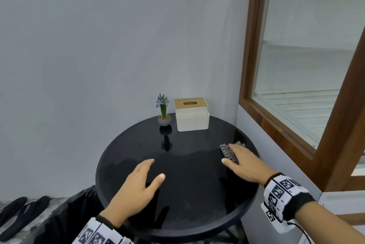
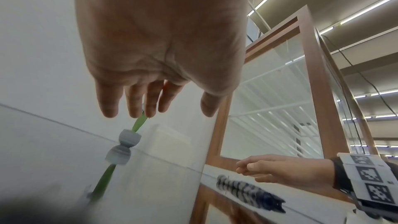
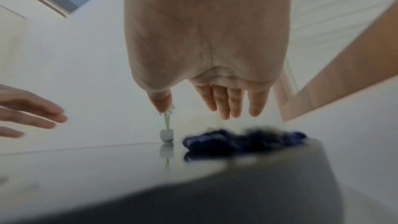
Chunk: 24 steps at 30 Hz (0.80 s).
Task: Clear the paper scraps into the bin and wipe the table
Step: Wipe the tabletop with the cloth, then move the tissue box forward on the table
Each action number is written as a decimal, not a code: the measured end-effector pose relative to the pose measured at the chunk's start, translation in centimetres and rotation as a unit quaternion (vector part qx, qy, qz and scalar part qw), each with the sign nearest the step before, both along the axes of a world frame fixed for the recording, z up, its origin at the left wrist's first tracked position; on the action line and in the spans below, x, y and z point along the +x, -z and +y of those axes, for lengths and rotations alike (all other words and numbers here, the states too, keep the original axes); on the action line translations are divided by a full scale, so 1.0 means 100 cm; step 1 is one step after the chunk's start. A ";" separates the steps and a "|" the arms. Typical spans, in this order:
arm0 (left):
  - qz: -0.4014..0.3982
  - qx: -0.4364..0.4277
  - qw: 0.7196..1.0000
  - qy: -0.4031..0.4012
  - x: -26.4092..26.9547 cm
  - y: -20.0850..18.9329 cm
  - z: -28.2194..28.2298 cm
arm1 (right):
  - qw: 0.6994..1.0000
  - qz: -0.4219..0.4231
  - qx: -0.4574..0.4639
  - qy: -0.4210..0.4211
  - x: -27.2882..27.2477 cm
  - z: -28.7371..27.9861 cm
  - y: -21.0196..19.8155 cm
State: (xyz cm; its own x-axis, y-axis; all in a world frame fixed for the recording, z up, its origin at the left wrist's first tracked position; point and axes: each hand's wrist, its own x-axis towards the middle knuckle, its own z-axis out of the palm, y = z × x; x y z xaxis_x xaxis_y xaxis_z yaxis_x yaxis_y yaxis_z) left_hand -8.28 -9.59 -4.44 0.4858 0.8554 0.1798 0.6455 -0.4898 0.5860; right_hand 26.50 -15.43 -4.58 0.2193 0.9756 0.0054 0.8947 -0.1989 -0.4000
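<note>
Glossy black table [image 1: 138, 139]: the right hand [image 1: 244, 161], fingers straight, seems to rest on the cloth [image 1: 227, 152] at frame right. Left hand [image 1: 136, 186] hovers released. Press flat, overlapping strokes.

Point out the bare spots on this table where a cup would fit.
Bare glass: the table's left arc, between the potted plant and the left hand; also the middle, between both hands. Crowded: the back edge with plant and tissue box, and the right rim, where the right hand hangs over the cloth.

Potted plant [image 1: 164, 114], tissue box [image 1: 192, 114], perhaps sandals [image 1: 18, 215]
</note>
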 end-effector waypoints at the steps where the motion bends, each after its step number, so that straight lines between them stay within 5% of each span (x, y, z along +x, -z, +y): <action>1: -0.002 0.005 1.000 0.003 0.003 -0.009 0.003 | 1.000 0.011 0.008 -0.004 -0.005 -0.001 -0.006; 9: 0.015 0.030 0.999 -0.003 0.049 -0.054 0.060 | 0.997 0.051 0.062 -0.010 -0.024 0.034 -0.040; 24: 0.020 -0.016 0.998 -0.056 0.154 -0.027 0.202 | 0.991 0.095 0.071 0.068 0.019 0.171 -0.046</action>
